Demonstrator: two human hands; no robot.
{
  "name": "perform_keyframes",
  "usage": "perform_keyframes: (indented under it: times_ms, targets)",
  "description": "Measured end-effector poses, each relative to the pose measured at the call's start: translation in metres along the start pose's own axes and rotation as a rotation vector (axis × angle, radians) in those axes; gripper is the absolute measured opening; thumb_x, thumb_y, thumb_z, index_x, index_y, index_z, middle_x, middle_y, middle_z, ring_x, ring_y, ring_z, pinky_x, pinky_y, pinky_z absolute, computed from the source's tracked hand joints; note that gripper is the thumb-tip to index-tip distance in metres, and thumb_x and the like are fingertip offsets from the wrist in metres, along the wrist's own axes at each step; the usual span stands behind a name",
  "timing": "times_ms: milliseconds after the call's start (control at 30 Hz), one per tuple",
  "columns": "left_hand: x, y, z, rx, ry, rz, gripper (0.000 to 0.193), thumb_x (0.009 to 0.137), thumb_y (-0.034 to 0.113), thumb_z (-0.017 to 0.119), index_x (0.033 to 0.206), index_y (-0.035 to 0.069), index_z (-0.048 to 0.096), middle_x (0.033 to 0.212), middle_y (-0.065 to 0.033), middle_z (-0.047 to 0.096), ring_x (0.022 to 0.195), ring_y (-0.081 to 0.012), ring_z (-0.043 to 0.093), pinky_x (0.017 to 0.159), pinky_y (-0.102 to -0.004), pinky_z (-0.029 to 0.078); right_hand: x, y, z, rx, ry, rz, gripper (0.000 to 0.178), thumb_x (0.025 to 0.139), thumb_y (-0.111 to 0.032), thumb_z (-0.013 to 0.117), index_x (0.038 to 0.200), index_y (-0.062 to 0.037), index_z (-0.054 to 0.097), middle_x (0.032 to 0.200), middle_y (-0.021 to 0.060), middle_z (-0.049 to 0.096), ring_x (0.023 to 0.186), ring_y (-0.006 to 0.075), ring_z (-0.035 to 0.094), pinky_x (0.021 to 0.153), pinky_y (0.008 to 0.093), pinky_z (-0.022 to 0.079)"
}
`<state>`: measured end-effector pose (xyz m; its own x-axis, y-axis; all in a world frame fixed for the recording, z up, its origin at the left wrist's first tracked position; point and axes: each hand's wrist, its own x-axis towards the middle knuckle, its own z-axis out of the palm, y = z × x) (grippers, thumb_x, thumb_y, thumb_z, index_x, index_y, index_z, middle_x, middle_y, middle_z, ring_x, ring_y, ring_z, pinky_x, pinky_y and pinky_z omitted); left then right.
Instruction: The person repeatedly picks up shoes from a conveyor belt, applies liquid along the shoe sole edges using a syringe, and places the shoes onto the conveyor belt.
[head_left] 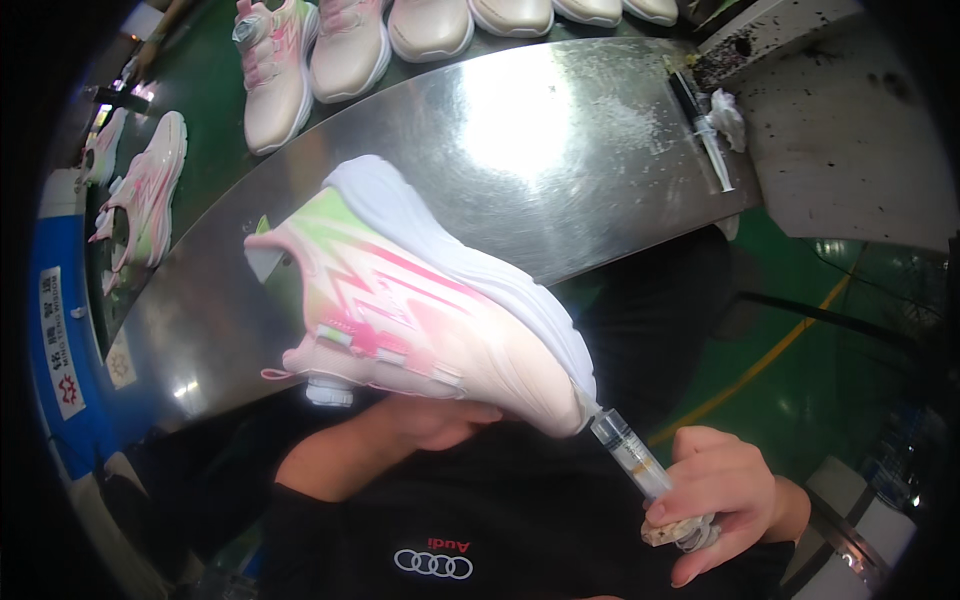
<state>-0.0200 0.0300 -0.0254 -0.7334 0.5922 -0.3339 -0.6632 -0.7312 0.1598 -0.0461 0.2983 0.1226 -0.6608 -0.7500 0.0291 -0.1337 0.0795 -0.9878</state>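
A pink, cream and green sneaker [430,310] with a thick white sole is held up on its side, toe toward the lower right. A round dial [330,392] sits on its tongue side. From beneath, my left hand [430,420] grips the shoe, most of its fingers hidden behind it. A clear syringe [632,455] is in my right hand [725,490], fingers wrapped around its rear end along with some crumpled pale material [680,530]. Its tip meets the seam between upper and sole at the toe.
Beyond the shoe lies a shiny metal tabletop [620,190]. On its right end are a slim black-and-white tool [712,150] and a crumpled white tissue [728,118]. Several similar sneakers [350,55] line the far side; others [150,200] stand left. A stained grey panel [850,150] rises at right.
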Motion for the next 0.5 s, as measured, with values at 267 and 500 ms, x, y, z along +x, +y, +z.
perform_keyframes:
  times_ms: [267, 500]
  targets:
    - [0.039, 0.004, 0.017, -0.044, -0.13, 0.056, 0.06, 0.075, -0.008, 0.062, 0.13, 0.006, 0.042, 0.123, -0.0128, 0.054, 0.116, -0.0274, 0.051, 0.093, -0.0385, 0.048, -0.016, -0.009, -0.003, -0.146, 0.087, -0.036, 0.049, 0.066, -0.043, 0.079, 0.096, -0.0064, 0.065, 0.077, 0.0028, 0.065, 0.054, 0.0146, 0.045, 0.049, 0.0273, 0.029]
    - [0.049, 0.004, 0.018, -0.061, -0.18, 0.027, 0.055, 0.078, -0.005, 0.062, 0.128, 0.006, 0.044, 0.122, -0.0123, 0.054, 0.114, -0.0256, 0.053, 0.09, -0.0356, 0.05, -0.007, -0.005, 0.006, -0.372, 0.113, -0.112, 0.041, 0.065, -0.034, 0.08, 0.092, -0.0076, 0.066, 0.068, -0.0022, 0.057, 0.048, 0.0132, 0.033, 0.045, 0.0249, 0.027]
